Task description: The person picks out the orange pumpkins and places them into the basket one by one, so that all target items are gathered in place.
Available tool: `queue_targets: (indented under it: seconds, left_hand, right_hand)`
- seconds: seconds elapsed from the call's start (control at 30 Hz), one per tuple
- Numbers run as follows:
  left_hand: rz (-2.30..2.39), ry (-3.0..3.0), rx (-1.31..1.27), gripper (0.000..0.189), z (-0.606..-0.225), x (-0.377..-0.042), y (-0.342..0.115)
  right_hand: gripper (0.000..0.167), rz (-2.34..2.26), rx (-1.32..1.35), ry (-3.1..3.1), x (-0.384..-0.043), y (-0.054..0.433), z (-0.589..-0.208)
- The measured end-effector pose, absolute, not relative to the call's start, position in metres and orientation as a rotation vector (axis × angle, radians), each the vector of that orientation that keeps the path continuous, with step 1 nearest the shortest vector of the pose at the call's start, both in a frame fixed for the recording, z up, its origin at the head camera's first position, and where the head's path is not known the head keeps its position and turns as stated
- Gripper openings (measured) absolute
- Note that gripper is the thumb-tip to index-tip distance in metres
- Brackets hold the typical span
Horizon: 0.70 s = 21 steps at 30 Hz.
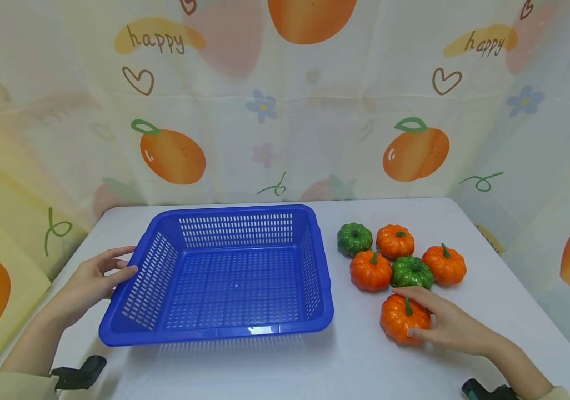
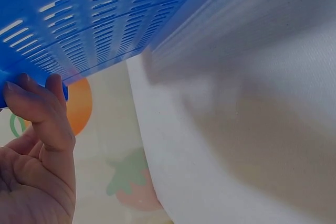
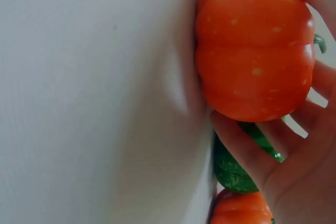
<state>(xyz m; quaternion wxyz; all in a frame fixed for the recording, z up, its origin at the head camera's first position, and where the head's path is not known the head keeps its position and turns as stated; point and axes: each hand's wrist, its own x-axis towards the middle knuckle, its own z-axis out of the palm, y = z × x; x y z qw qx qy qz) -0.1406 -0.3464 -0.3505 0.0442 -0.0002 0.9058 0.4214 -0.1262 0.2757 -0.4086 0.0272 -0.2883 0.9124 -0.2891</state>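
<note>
A blue plastic basket (image 1: 237, 332) with slotted walls takes up the left half of the white table, and nothing lies inside it. My left hand (image 1: 96, 282) grips its left rim, the fingers hooked at the edge in the left wrist view. On the right, a small orange pumpkin (image 1: 401, 323) with a green stem is held by my right hand (image 1: 457, 328), thumb on the near side and fingers around the far side. The right wrist view shows this pumpkin (image 3: 257, 45) close up against the tabletop, fingers spread along its side.
Behind the held pumpkin sit two green pumpkins (image 1: 412, 273) and several orange ones (image 1: 444, 264), bunched together to the right of the basket. A printed fabric curtain (image 1: 315, 139) hangs around the table's back and sides.
</note>
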Motion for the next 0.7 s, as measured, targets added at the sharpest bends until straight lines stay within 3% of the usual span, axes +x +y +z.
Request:
queue_targets:
  seconds: [0.7]
  left_hand:
    - [1.301, 2.745, -0.002, 0.064, -0.3502, -0.1408, -0.3471]
  right_hand:
    - [0.070, -0.866, -0.824, 2.757, -0.1241, 0.2756, -0.4101]
